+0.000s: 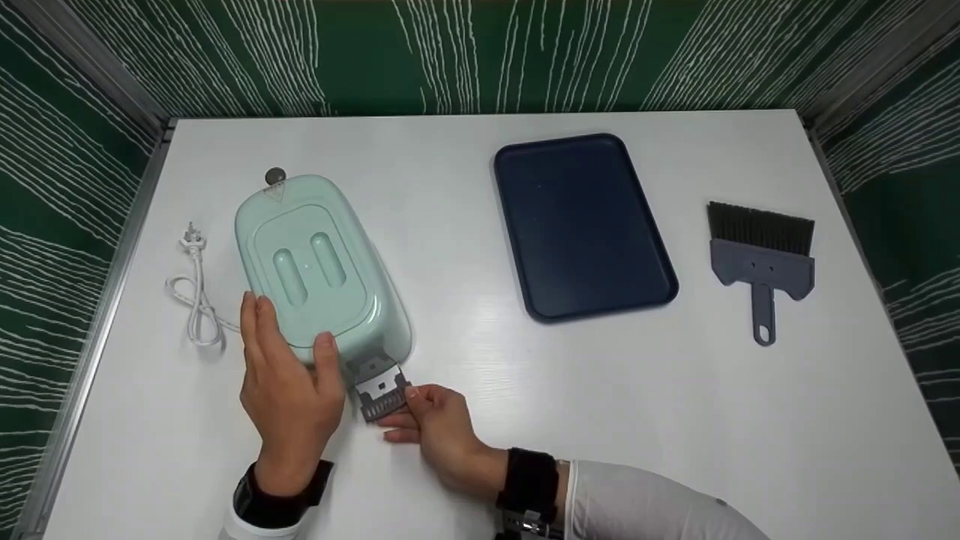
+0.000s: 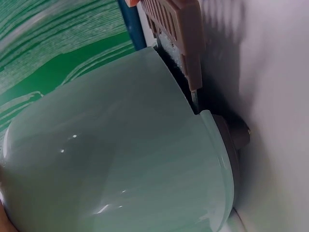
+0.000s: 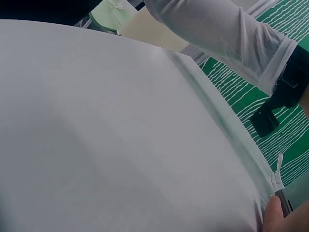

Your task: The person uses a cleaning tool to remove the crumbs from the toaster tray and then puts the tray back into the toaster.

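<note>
Steadying the toaster [image 1: 309, 255] with the left grip [image 1: 292, 401], laid straight-fingered along the near left corner rather than wrapped round it, apparently to keep the body from shifting under a sideways force. Pinching the drawer [image 1: 381, 403] by its grey ribbed end in the right grip [image 1: 446, 433], seemingly to keep it level and in line with the opening. Partly out at the toaster's near end, low down over the bench [image 1: 465, 300]; hard to judge the depth remaining inside from the dim left wrist view. Notice the tray [image 1: 589, 232] well off to the right and, farther out, the brush [image 1: 763, 261], handle toward the person, perhaps for easy reach. Note too the cord [image 1: 193, 240], bundled left of the toaster, apart from both hands' work.
</note>
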`<state>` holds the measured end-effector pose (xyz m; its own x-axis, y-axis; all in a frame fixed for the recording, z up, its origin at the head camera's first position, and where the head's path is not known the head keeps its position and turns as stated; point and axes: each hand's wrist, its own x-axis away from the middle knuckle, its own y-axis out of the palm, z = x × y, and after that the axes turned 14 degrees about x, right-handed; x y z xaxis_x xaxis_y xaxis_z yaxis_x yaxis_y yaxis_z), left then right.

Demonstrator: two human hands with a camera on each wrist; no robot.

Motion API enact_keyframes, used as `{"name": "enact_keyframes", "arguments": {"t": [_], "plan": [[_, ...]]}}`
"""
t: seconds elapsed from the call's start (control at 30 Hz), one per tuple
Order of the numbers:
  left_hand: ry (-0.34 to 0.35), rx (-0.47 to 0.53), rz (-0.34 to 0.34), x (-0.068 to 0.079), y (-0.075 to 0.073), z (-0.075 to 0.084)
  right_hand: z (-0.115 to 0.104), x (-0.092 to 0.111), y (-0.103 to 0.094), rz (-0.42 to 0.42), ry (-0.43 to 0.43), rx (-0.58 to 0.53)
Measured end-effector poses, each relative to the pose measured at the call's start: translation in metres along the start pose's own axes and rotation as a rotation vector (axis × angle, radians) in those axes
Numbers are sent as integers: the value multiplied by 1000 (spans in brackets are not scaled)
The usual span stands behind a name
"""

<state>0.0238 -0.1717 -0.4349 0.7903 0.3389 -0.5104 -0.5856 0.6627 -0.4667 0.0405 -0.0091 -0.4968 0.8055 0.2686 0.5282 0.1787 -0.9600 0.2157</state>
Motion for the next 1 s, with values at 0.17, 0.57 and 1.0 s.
{"name": "enact_keyframes", "arguments": {"t": [0.17, 0.57, 1.0], "plan": [[-7, 9, -1, 0, -1, 0, 1, 3, -1, -10, 6, 1], [-7, 2, -1, 0, -1, 0, 5, 8, -5, -9, -22, -22], [9, -10, 3, 1, 0, 0, 7, 14, -10, -20, 3, 11]]}}
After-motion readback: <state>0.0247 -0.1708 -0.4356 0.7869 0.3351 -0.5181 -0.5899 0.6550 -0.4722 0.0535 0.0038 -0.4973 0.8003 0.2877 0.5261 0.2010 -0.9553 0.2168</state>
